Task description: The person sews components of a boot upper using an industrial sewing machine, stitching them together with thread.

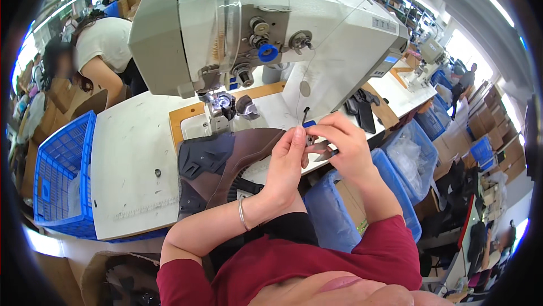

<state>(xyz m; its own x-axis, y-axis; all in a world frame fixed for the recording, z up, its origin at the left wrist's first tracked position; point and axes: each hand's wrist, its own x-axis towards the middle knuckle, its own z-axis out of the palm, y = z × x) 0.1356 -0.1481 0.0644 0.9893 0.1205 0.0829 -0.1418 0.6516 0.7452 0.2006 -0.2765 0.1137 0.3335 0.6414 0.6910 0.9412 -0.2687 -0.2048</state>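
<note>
In front of the white sewing machine (226, 34) my two hands meet at the fingertips. My left hand (288, 156) is closed in a pinch; what lies between its thumb and finger is too small to make out. A fine thread (308, 74) runs from the machine down toward these fingertips. My right hand (348, 144) is closed, its fingertips pinched beside the left ones, with metal thread snips (325, 155) held in the palm. A brown and black boot upper (249, 150) lies on the table left of my hands, partly under the machine's lit needle area (223, 102).
A blue plastic crate (65, 176) stands at the table's left edge. Blue bins lined with plastic (331, 210) are at my right. A black object (362, 108) lies on the table right of the machine. Another person (107, 45) bends over at the far left.
</note>
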